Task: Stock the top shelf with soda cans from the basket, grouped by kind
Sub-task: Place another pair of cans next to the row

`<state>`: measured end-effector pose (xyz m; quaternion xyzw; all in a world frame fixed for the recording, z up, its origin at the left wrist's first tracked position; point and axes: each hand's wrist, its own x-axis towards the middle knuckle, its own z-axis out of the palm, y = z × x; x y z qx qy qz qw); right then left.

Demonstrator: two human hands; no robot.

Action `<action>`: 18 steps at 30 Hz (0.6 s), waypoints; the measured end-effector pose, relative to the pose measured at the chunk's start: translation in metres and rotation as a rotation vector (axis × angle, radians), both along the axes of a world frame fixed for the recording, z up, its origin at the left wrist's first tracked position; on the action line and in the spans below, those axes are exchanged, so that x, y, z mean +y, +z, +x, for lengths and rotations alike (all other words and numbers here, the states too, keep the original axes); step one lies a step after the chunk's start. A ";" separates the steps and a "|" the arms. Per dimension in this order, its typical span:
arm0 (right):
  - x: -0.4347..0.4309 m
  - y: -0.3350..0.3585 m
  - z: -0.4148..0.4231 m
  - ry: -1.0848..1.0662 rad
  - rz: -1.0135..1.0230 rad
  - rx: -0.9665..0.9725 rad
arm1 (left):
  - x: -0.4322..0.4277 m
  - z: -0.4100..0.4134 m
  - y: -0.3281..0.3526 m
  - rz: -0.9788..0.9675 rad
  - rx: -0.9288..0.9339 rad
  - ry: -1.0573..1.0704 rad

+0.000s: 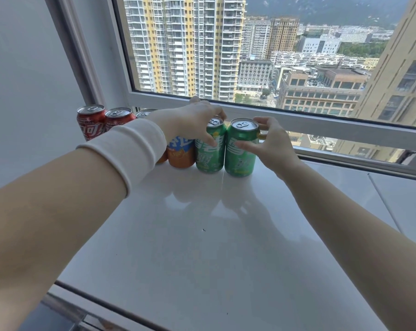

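Now the right green can (240,151) stands upright at the far edge of the shelf (202,235), pinched by the right hand (271,144) with thumb in front and fingers behind, touching the left green can (209,156), which the left hand (190,123) grips from above, with an orange can (180,154) and red cans (91,123) further left

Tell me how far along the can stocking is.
Done: two red cans and the orange cans stand grouped on the shelf. In hand: the left hand holds the left green can and the right hand holds the right green can, both upright at the row's right end. Left: unclear, since the basket is out of view.
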<state>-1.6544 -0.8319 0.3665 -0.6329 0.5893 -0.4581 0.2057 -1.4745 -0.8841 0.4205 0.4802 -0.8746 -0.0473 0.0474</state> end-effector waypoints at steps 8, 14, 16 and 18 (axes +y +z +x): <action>-0.001 0.000 0.002 -0.028 -0.006 0.013 | 0.000 -0.001 0.000 0.011 0.012 0.006; 0.001 -0.003 0.005 -0.030 -0.012 0.045 | 0.004 -0.003 -0.003 0.007 0.003 0.027; 0.005 -0.002 0.007 -0.031 -0.002 0.073 | 0.008 -0.004 -0.005 -0.013 -0.017 0.053; 0.011 0.002 0.009 -0.028 0.020 0.098 | 0.018 -0.005 -0.004 -0.056 -0.036 0.083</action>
